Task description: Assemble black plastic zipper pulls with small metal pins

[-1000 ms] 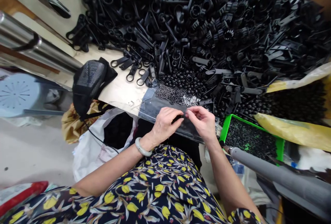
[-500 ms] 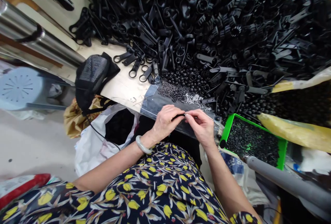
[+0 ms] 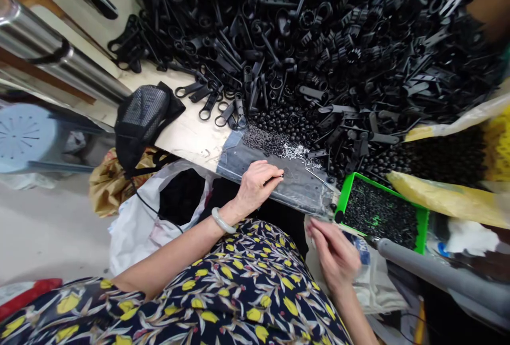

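My left hand point(image 3: 257, 184) is closed in a pinch on a small black part point(image 3: 281, 175), just above the front of the grey-covered table edge point(image 3: 274, 196). My right hand point(image 3: 334, 252) is blurred below the table's edge, in front of the green tray point(image 3: 422, 228), its thumb and fingertips close together; whether it holds anything cannot be made out. Behind my left hand lie small silver pins point(image 3: 295, 151), tiny dark pieces point(image 3: 263, 139) and round black beads point(image 3: 289, 121). A thin rod point(image 3: 316, 176) lies on the grey cover.
A large heap of black plastic parts point(image 3: 279, 31) covers the back. Black ring-ended pieces point(image 3: 207, 106) and a black mesh bag point(image 3: 143, 116) are at the left. An open white bag point(image 3: 135, 228) hangs below; a grey bar point(image 3: 438, 270) juts in at the right.
My right hand has left my left hand's fingertips and moved down and to the right, off the table's edge. My left hand has stayed in place, pinching the black part.
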Motion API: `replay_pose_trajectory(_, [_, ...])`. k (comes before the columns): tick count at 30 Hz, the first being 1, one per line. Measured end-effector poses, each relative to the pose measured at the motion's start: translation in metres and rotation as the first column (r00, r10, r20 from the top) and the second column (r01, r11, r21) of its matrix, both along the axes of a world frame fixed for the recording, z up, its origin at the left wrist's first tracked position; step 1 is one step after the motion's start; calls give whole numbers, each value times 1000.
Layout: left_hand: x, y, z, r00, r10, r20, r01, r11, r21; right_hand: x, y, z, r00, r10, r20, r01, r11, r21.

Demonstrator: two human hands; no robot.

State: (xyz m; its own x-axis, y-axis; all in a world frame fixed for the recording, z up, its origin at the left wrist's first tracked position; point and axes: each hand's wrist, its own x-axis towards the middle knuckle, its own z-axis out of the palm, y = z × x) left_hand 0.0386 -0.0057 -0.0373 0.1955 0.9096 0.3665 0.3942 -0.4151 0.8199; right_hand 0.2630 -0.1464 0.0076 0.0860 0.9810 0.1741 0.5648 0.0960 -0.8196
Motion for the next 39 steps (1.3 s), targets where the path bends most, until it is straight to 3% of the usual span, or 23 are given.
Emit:
replay_pose_trajectory(1, [0, 0, -1, 1000, 0, 6, 0, 1000, 6, 13, -19, 3, 996, -90, -10, 90, 996, -19])
replay_pose_trajectory(3, [0, 0, -1, 1000, -2, 12, 2, 1000, 17, 38, -44, 9, 928, -370, -30, 371, 928, 21])
replay_pose_trajectory(5, [1, 0, -1, 1000, 4, 12, -4, 999, 34, 57, -43, 19, 855, -497, -147, 512, 854, 90])
replay_pose_trajectory(8, [2, -1, 0, 1000, 18, 14, -19, 997, 68, 61, -2, 37, 873, -346, -345, 402, 910, 104])
replay_pose_trajectory(11, [3, -2, 0, 999, 20, 25, -22, 996, 89, 34, 55, 50, 891, -154, -426, 247, 954, 171])
replay_pose_trajectory(15, [5, -2, 1, 999, 26, 20, -28, 996, 85, -24, 115, 47, 846, 22, -532, 147, 951, 272])
replay_pose_trajectory(19, [6, -2, 5, 999, 40, 5, -40, 997, 64, -69, 149, 37, 836, 71, -544, 111, 950, 293])
replay_pose_trajectory(23, [7, -1, 8, 999, 29, -19, -29, 999, 23, -86, 162, 28, 825, 142, -548, 41, 950, 309])
replay_pose_trajectory(30, [6, -2, 12, 999, 9, -51, -11, 1000, -23, -89, 164, 15, 736, 224, -639, 13, 939, 345])
replay_pose_trajectory(39, [7, -2, 12, 999, 4, -51, -4, 1000, -6, -90, 162, 16, 819, 186, -543, -6, 949, 315])
